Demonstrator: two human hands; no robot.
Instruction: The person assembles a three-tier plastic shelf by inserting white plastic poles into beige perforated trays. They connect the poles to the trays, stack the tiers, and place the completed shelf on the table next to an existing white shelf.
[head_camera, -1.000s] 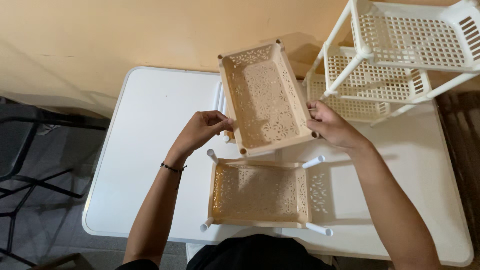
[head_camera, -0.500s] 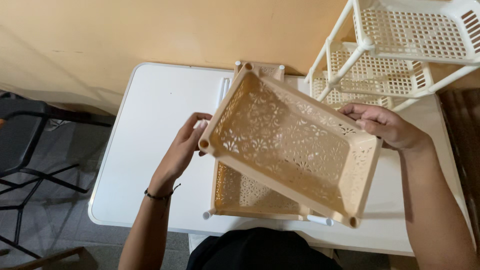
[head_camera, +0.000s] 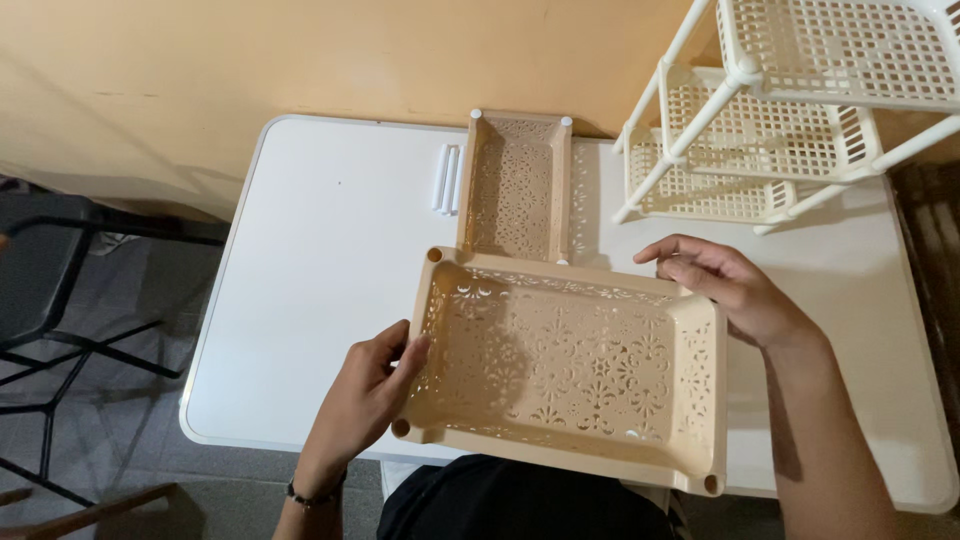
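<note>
Lowered flat since a moment ago, our beige lattice tray (head_camera: 570, 370) sits over the near tray, left hand (head_camera: 368, 395) fingers clamped on its left wall, right hand (head_camera: 722, 285) fingers loosely apart at its far-right corner.

Left hand (head_camera: 375, 385) sits low, thumb up and fingers curled in a pinch grip, wrist wearing a dark band. Right hand (head_camera: 725, 285) reaches in higher, fingers loosely bent, forearm angled down-right.
</note>
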